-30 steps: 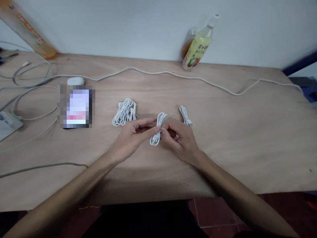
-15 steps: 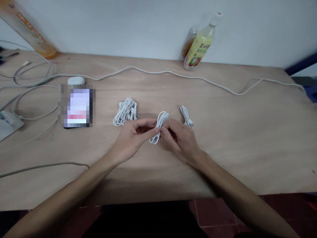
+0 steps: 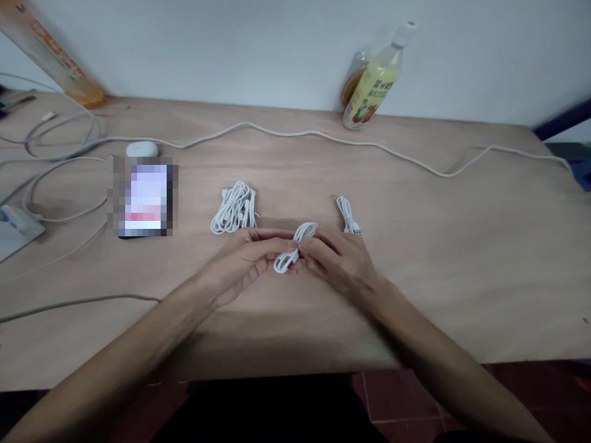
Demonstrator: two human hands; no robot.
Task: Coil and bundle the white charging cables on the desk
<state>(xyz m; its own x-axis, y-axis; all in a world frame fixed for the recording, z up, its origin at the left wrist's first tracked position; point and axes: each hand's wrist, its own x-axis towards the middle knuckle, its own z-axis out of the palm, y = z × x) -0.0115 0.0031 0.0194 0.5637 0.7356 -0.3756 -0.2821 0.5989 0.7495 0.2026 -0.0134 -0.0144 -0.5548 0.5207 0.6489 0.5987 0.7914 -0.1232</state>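
A coiled white USB cable [image 3: 285, 261] is held above the table between both hands. My left hand [image 3: 244, 261] pinches the coil near its middle with thumb and fingers. My right hand [image 3: 339, 255] is closed at the middle of the same coil from the other side, its fingertips meeting the left thumb. Whether a tie lies between those fingertips is too small to tell. Beyond my left hand lies a pile of white coiled cables [image 3: 235, 206]. Another bundled white cable [image 3: 347, 214] lies just past my right hand, its USB plug partly covered by it.
A phone [image 3: 145, 200] with a blurred screen and a white earbud case [image 3: 141, 149] lie at the left, among loose cords and a power strip [image 3: 18, 234]. A long white cord [image 3: 314, 133] crosses the back. A yellow bottle [image 3: 373, 86] and an orange bottle [image 3: 87, 92] stand by the wall.
Both hands have lowered slightly toward me with the coil. The coil is tilted more to the side, and the left hand has turned so its thumb lies flatter across it.
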